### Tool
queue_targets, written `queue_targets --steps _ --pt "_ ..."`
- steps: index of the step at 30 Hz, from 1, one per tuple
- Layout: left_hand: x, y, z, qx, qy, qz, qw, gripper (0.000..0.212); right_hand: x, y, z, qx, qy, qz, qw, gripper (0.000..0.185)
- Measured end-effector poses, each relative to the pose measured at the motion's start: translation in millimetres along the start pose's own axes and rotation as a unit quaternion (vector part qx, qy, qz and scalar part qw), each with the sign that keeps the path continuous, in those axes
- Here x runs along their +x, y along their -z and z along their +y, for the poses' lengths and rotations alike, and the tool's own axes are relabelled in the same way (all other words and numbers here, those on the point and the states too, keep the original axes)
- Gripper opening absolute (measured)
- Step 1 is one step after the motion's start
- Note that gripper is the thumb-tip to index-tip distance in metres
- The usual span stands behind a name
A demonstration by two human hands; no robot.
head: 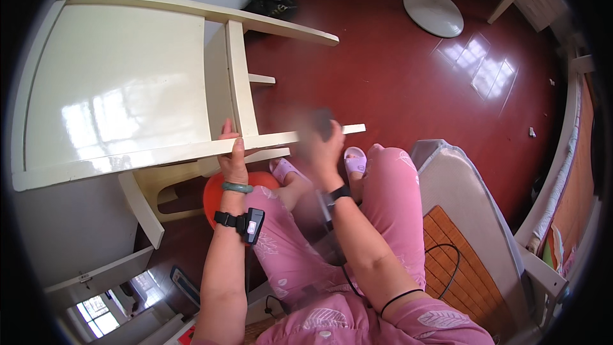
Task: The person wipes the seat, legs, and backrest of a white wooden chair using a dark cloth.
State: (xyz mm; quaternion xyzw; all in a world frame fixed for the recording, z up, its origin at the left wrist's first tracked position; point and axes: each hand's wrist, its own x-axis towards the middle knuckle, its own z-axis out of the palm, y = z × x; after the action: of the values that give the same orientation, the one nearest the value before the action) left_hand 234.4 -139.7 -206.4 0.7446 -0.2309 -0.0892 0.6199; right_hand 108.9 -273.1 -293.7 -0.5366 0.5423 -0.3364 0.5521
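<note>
A cream-painted wooden piece of furniture (124,76), with a glossy flat panel and projecting legs, extends from the left in front of me. My left hand (233,155) grips its near rail (268,141), with the thumb on top and fingers behind, close to the crossbar (242,81). My right hand (330,146) holds a dark block (322,122) at the leg (354,128) that continues from this rail. A blurred patch in the view veils part of that hand and the block, so the contact between block and wood is unclear.
An orange-red rounded seat (215,196) is beside my left knee. At right stand a grey cushioned piece (471,187) and an orange-brown slatted mat (459,263) with a black cable. A round pedestal base (433,12) and a black bag (273,2) rest on the red floor (383,72).
</note>
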Motion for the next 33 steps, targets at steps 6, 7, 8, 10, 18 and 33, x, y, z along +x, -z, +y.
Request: queue_targets --steps 6,7,8,10,18,33 --pt "1.4 -0.3 -2.4 0.001 -0.003 -0.004 1.000 0.028 39.8 25.9 28.0 0.243 -0.172 0.111 0.948 0.037" --pt "1.4 -1.2 -2.1 0.000 -0.008 -0.004 1.000 0.028 46.5 28.9 33.7 0.258 -0.192 0.141 0.936 0.032" --pt "2.8 0.2 -1.2 0.006 -0.007 -0.003 1.000 0.028 48.5 35.2 40.6 0.301 -0.192 0.122 0.926 0.026" --pt "1.4 3.8 -2.6 0.017 -0.016 -0.003 1.000 0.028 47.8 44.1 48.9 0.349 -0.198 0.100 0.910 0.014" --pt "3.7 -11.3 -3.1 0.023 -0.018 -0.021 0.999 0.029 51.0 39.5 119.2 0.193 -0.269 0.216 0.919 0.020" --pt "3.9 -21.8 -3.6 0.020 -0.021 -0.024 0.999 0.027 26.5 15.3 169.4 0.196 -0.358 0.136 0.903 0.030"
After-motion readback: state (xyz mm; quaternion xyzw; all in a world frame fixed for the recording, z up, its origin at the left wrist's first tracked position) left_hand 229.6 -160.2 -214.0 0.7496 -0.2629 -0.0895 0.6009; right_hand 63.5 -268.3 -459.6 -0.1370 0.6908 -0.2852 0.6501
